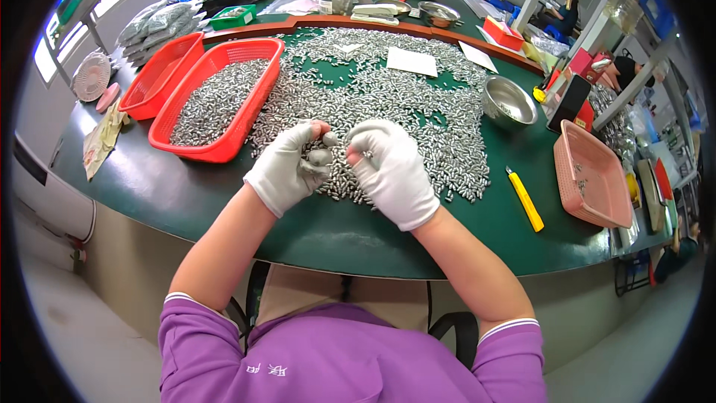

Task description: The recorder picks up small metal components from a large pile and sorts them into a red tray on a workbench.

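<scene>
Both my hands wear white gloves and meet over the near edge of a wide heap of small silver metal parts (388, 97) spread on the green table (224, 194). My left hand (287, 168) is curled around several of the silver parts, with one showing at its fingertips. My right hand (391, 168) pinches a small silver part between thumb and fingers, close to the left hand's fingertips. A red basket (190, 142) filled with the same parts stands just left of my hands.
An empty red basket (160, 75) lies further left. A steel bowl (509, 101), a yellow utility knife (525, 198) and a pink tray (593, 175) sit to the right. White paper sheets (412, 61) rest on the heap. Bags and boxes crowd the far side.
</scene>
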A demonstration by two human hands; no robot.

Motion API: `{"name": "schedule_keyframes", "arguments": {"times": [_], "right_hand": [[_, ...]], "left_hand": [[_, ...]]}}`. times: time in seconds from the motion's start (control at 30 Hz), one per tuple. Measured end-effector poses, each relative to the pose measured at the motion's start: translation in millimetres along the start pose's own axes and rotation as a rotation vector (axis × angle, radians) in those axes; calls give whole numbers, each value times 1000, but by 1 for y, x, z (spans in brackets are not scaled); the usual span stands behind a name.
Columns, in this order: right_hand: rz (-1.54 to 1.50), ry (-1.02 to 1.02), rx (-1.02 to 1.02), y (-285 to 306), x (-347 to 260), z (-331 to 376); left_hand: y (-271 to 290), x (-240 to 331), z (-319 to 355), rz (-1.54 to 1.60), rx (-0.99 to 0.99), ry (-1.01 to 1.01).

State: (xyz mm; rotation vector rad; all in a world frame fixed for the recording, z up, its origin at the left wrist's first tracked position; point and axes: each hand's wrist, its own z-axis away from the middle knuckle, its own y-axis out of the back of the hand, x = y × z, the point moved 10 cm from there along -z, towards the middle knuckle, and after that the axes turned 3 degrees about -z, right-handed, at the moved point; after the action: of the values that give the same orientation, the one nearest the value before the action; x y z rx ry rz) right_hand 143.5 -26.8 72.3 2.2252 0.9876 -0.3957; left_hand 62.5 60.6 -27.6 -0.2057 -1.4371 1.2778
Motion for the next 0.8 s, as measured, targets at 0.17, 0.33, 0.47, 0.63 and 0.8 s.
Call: {"name": "schedule_keyframes", "arguments": {"times": [0.17,0.33,0.47,0.63,0.8], "right_hand": [[-672,-600,56,-5,63,22],[-825,-686,26,-18,74,28],[-900,-724,1,-24,70,28],[-882,-699,-39,-24,74,30],[-817,-732,10,-16,85,33]], "left_hand": [[-27,-38,-14,-151,-165,176],[-42,-51,-15,-160,-262,132],[-40,-47,-12,-181,-230,86],[-36,-43,-12,-217,-209,45],[-37,-41,-9,-229,-197,27]]}}
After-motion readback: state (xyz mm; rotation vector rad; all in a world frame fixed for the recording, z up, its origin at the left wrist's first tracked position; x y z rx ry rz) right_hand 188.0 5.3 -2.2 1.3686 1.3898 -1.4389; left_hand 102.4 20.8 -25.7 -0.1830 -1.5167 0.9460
